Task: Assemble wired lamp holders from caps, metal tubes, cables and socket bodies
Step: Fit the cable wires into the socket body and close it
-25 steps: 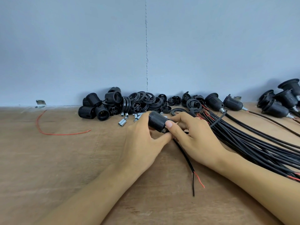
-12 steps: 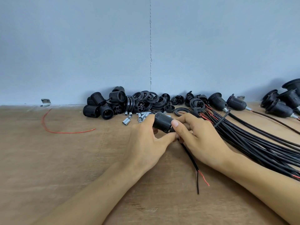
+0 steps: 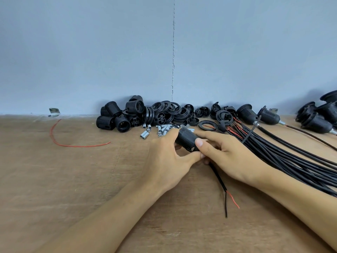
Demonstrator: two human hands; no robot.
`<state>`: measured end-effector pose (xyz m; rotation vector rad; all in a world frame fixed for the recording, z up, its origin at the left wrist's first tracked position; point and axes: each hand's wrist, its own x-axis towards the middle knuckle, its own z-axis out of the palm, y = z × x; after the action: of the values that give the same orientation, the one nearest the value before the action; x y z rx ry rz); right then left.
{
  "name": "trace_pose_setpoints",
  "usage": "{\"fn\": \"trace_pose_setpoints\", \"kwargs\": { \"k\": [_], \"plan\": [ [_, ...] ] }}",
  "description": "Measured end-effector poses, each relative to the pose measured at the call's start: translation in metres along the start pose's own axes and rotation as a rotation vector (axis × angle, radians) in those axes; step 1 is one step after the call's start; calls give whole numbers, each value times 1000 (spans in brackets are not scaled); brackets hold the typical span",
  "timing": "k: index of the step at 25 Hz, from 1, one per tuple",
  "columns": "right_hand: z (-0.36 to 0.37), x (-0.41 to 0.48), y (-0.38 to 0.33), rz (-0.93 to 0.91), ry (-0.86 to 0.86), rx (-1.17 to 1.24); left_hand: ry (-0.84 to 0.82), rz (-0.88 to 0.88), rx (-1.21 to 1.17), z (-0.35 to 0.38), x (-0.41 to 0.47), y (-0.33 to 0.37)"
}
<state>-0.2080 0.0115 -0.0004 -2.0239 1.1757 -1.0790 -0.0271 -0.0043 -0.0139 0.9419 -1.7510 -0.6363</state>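
Nearest the viewer, below the grips, the free end of the cable [image 3: 218,181] lies on the counter [image 3: 54,198], split into a black core and a red conductor [image 3: 233,199]. Both grips are clamped on one threaded black socket body [image 3: 186,138]. The left grip [image 3: 164,161] curls round its far side, and the right grip [image 3: 228,157] pinches its near end, thumb on top, where the cable enters. The joint itself is hidden by fingers. The step appears to be screwing the body onto its wired base. Done well, one grip would steady the body while the other turns, with the threads square and the cable slack so it does not twist. The cable bundle [image 3: 282,161] lies right of the grips, and the metal tubes [image 3: 145,134] lie just beyond them. Farther off, against the wall [image 3: 91,52], are the parts pile [image 3: 127,115] and the finished holders [image 3: 248,111]. No brand, label or writing is legible.
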Motion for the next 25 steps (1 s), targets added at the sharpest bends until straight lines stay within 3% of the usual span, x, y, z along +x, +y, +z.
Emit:
{"fn": "trace_pose_setpoints", "kwargs": {
  "k": [7,16,22,25],
  "plan": [
    [-1,3,4,78,-33,144,-35,22,-49,0,-1,-1],
    [3,4,3,64,29,101,-31,-17,-8,3,2,-4],
    [2,5,-1,-30,188,-277,74,-42,200,6,8,-2],
    [-8,8,4,-40,216,-401,7,-58,218,3,8,-6]
  ]
}}
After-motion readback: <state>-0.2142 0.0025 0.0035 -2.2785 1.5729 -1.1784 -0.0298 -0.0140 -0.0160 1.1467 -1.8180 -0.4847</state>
